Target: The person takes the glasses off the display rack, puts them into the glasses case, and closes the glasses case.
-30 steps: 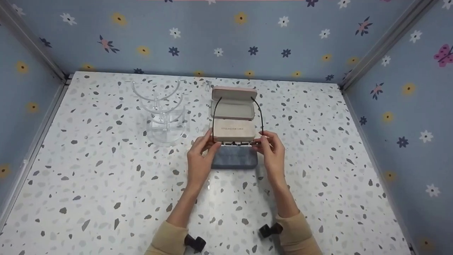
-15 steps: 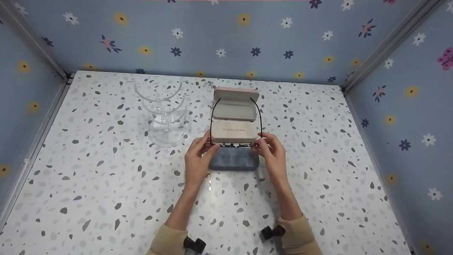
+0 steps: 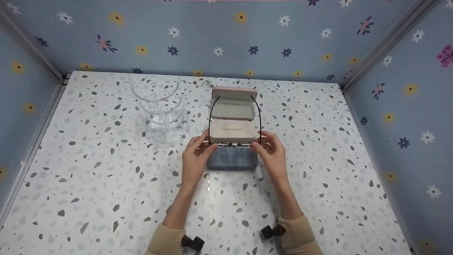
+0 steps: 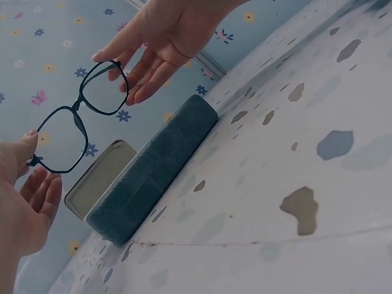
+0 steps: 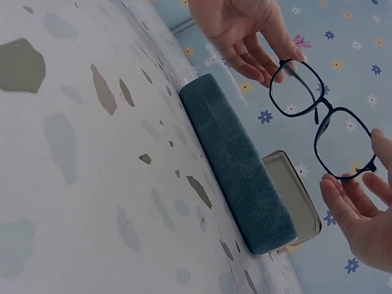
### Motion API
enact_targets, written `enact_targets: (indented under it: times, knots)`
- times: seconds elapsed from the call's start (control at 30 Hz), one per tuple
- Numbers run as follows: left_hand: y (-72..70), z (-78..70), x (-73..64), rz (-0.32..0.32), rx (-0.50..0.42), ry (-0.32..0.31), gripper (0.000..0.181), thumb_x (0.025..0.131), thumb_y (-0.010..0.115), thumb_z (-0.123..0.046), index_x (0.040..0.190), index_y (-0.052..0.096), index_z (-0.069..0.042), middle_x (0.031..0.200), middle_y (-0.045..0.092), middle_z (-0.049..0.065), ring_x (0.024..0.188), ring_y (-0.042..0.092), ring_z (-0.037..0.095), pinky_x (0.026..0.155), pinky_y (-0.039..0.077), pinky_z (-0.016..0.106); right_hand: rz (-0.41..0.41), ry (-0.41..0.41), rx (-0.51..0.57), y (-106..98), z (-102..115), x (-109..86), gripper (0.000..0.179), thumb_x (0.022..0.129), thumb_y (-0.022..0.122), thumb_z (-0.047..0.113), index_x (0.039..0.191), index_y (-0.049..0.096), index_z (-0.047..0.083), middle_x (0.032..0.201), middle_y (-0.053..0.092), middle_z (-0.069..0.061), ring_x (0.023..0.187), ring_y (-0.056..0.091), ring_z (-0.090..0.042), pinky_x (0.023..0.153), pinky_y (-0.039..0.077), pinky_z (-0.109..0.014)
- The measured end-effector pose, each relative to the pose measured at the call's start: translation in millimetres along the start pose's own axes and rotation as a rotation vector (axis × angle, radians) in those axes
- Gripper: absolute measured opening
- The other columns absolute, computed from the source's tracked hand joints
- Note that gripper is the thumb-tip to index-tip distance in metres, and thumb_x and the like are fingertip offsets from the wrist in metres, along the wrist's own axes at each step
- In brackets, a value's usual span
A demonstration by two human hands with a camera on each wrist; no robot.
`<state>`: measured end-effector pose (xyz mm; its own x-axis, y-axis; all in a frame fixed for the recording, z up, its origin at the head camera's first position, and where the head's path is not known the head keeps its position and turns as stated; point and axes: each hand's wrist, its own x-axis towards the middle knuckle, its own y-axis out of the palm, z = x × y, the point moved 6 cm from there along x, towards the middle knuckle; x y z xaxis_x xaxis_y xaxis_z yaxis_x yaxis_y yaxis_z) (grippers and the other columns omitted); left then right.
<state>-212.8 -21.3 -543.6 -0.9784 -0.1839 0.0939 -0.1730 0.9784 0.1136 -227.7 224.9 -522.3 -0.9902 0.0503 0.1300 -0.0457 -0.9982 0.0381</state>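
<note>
A pair of dark-framed eyeglasses [image 5: 329,106] is held up in both hands with its temples unfolded. My left hand [image 3: 195,156] pinches the left end of the frame between thumb and fingers. At the opposite end, my right hand [image 3: 273,156] pinches the frame in the same way. Both temples point away from me, toward the back of the table. Below the lenses lies a blue glasses case [image 3: 233,158], apart from the eyeglasses in the wrist views. Behind it sits a beige case-like box [image 3: 232,131] with small lettering.
Farthest back, a pink glasses case [image 3: 233,110] stands with its lid raised, showing a pale lining. Left of the cases is a clear tiered display stand [image 3: 166,129] with curved arms. Flower-patterned walls [image 3: 230,35] border the speckled table [image 3: 106,170].
Both hands and the eyeglasses have shifted slightly to the left and a little toward me. The grip on the frame stays the same, and the cases have not visibly moved.
</note>
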Motion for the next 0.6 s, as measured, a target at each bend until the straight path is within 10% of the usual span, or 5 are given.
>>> enact_targets:
  times: [0.6]
  knots:
    - [0.3, -0.4, -1.9, 0.028, -0.017, 0.017, 0.053, 0.089, 0.077, -0.009, 0.141, 0.063, -0.011, 0.127, 0.062, 0.016, 0.103, 0.065, 0.014, 0.091, 0.056, 0.019, 0.028, -0.039, -0.043, -1.2, 3.9, -2.7, 0.052, 0.093, 0.075, 0.006, 0.142, 0.056, 0.003, 0.120, 0.060, -0.033, 0.092, 0.074, -0.018, 0.085, 0.063, -0.033]
